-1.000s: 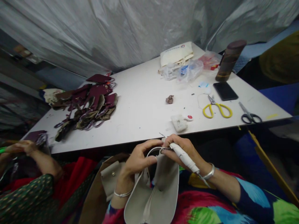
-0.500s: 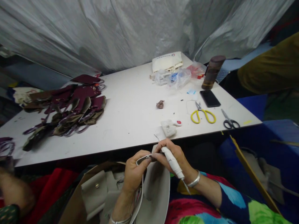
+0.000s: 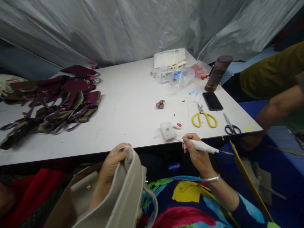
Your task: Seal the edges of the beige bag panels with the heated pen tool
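Clamping a pale bag [image 3: 127,193] by its upper edge in front of the counter [image 3: 130,104], the left hand [image 3: 110,166] grips firmly; the right hand [image 3: 196,155] clasps a white-wrapped tool [image 3: 203,147], its tip near a whitish block [image 3: 167,130].

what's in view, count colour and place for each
Table: 1, white, centre
Bags: several, maroon, table's left
Cloth bundle: 1, cream, table's far end
Plastic bags: count unclear, clear and reddish, beside bundle
Bottle: 1, brown, table's right
Phone: 1, black, near bottle
Snips: 1, yellow-handled, table's right
Scissors: 1, dark-handled, right of snips
Lump: 1, brown, mid-table
Block: 1, white, table's near edge
Sheeting: 1, grey, behind table
Carton: 1, brown, lower left
Other person's arm: 1, right edge
Held bag: 1, beige, left hand
Pointed tool: 1, white-handled, right hand
Left hand: 1, bare, lower centre
Right hand: 1, silver-bangled, near table
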Available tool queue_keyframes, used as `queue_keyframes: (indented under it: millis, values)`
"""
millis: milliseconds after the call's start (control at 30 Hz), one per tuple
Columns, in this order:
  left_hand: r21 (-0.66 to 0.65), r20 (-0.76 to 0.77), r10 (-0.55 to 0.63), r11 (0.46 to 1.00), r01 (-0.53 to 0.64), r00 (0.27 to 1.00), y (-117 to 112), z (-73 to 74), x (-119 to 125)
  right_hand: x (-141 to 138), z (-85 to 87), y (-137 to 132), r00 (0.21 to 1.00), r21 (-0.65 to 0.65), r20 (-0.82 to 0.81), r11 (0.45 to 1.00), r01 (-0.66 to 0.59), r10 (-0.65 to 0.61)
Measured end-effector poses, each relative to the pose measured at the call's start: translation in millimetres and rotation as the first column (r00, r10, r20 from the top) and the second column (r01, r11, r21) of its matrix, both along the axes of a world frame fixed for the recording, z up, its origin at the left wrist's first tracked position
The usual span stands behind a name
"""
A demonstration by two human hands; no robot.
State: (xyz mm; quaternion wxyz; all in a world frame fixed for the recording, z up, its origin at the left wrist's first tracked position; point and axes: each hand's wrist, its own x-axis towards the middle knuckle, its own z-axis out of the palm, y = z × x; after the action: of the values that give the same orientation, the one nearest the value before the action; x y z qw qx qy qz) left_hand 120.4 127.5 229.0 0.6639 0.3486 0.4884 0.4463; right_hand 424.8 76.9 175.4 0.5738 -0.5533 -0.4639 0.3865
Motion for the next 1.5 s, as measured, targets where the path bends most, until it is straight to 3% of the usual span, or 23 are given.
queue_keyframes:
  millis: [133,233,500,700,933,1267,1400,1500]
  values:
    - [0.024,-0.313,-0.145,0.987,0.16,0.939,-16,-38.8,85,11,-2.4,13,0.992,0.011,0.113,0.999,0.051,-0.052]
    - [-0.005,-0.393,-0.307,0.943,0.332,0.867,-25,-50.2,114,15,-3.4,22,0.977,0.066,0.198,0.996,0.068,-0.08]
    - [-0.079,-0.399,-0.426,0.898,0.433,0.812,-15,-37.9,96,16,-10.2,38,0.949,0.115,0.314,0.993,-0.002,-0.034]
    - [-0.089,-0.427,-0.485,0.862,0.498,0.763,-14,-41.1,103,18,-10.2,42,0.946,0.1,0.324,0.994,-0.051,0.016]
    - [-0.138,-0.476,-0.532,0.832,0.538,0.701,-7,-33.0,102,15,-14.1,46,0.92,0.147,0.389,0.983,-0.108,0.043]
    - [-0.137,-0.455,-0.511,0.85,0.509,0.73,-8,-38.2,91,11,-14.1,54,0.87,0.158,0.493,0.983,-0.097,0.007]
    - [-0.128,-0.459,-0.499,0.856,0.5,0.735,-10,-38.3,90,14,-8.7,48,0.899,0.177,0.436,0.982,-0.059,-0.024]
    - [-0.124,-0.462,-0.497,0.856,0.501,0.734,-10,-36.9,90,12,-4.9,34,0.962,0.118,0.27,0.99,-0.076,0.042]
